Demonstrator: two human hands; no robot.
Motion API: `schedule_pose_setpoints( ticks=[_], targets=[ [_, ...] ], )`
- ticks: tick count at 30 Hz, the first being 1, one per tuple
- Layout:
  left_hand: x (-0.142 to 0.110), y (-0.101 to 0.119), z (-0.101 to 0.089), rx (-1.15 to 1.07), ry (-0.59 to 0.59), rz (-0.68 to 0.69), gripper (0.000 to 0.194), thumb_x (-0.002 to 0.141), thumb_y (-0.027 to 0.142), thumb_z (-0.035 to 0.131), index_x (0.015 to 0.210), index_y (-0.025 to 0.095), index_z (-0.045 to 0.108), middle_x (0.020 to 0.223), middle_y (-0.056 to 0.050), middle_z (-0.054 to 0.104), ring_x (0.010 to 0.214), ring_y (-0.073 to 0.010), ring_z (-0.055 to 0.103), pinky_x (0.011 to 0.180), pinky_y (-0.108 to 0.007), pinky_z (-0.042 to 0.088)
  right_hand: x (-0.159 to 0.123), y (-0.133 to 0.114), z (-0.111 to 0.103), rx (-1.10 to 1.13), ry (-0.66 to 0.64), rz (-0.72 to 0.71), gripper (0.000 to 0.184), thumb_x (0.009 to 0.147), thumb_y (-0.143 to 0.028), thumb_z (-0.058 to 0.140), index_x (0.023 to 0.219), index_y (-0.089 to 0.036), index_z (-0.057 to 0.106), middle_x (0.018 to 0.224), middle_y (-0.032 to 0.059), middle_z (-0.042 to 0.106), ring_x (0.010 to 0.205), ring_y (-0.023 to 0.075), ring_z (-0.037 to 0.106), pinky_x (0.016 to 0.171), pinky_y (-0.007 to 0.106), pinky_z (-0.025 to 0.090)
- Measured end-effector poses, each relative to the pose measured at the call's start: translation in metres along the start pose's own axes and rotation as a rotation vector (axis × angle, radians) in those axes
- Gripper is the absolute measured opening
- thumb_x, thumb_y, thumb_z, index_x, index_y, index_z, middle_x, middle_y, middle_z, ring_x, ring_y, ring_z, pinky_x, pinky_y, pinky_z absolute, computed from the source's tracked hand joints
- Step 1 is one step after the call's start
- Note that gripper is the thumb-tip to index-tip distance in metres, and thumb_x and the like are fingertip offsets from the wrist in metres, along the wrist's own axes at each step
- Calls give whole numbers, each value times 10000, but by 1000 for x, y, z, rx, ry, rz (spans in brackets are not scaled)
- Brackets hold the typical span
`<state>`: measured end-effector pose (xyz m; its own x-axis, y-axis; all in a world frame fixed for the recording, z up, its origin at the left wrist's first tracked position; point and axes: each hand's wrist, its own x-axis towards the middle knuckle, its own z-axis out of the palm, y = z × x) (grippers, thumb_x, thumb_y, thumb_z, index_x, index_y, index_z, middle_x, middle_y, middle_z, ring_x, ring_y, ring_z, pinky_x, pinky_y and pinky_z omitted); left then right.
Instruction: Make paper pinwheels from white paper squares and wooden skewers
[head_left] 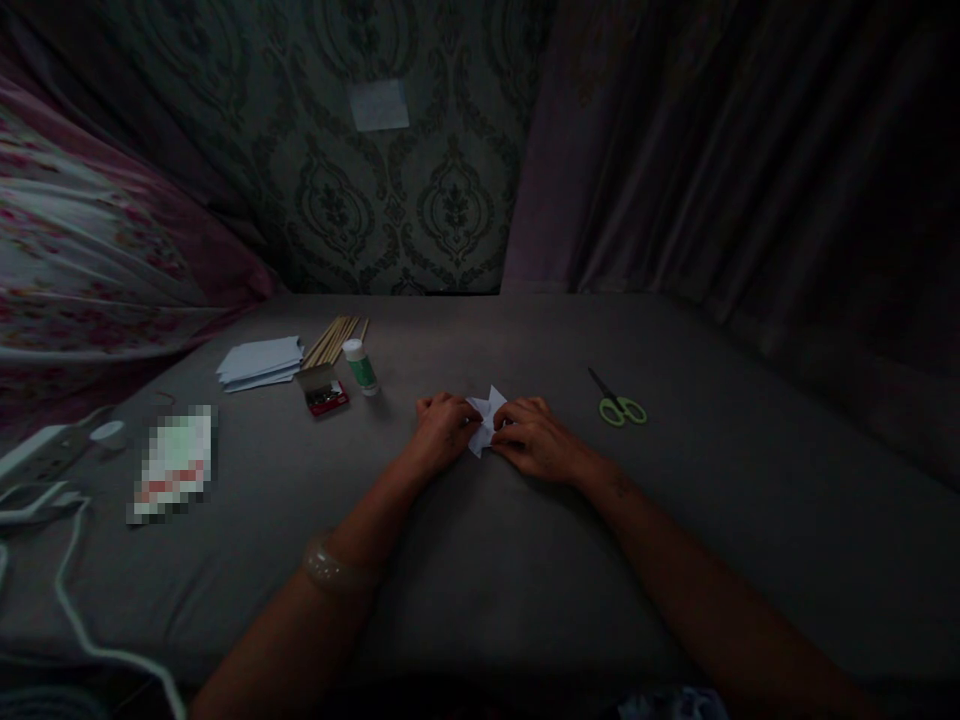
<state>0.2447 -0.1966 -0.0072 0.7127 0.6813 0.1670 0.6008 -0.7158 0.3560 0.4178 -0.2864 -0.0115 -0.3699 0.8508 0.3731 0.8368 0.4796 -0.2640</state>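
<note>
Left hand (445, 432) and right hand (536, 440) pinch white folded paper (486, 418) between fingers; green-handled scissors (619, 406) lie right, apart.

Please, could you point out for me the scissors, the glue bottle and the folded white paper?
Scissors (621, 410): head view, on the green handles.
Glue bottle (362, 371): head view, on its green label.
Folded paper (486, 421): head view, on its middle.
</note>
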Motion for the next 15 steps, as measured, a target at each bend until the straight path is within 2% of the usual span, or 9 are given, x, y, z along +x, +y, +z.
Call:
schedule_pose_setpoints(
  ticks=[4, 8, 15],
  targets=[
    [0, 1, -1, 66, -45, 57, 224, 863, 253, 503, 867, 231, 726, 955, -71, 700, 1009, -267, 539, 877, -412, 298, 1, -2, -2, 35, -25, 31, 108, 848, -228, 614, 841, -195, 717, 959, 53, 646, 946, 186, 543, 855, 359, 335],
    [-1, -1, 0, 103, -65, 108, 243, 880, 240, 477, 909, 223, 718, 1003, -70, 687, 1015, -259, 521, 869, -414, 286, 1, -2, -2, 77, -31, 77, 100, 841, -217, 618, 837, -189, 714, 961, 55, 649, 945, 190, 547, 862, 370, 334],
    [-3, -3, 0, 116, -60, 159, 255, 888, 237, 463, 944, 232, 712, 1049, -67, 671, 1031, -252, 498, 856, -409, 274, 3, 0, 11, 149, 30, 268, 105, 832, -206, 604, 788, -204, 699, 975, 43, 646, 975, 194, 542, 884, 396, 330]
  ],
)
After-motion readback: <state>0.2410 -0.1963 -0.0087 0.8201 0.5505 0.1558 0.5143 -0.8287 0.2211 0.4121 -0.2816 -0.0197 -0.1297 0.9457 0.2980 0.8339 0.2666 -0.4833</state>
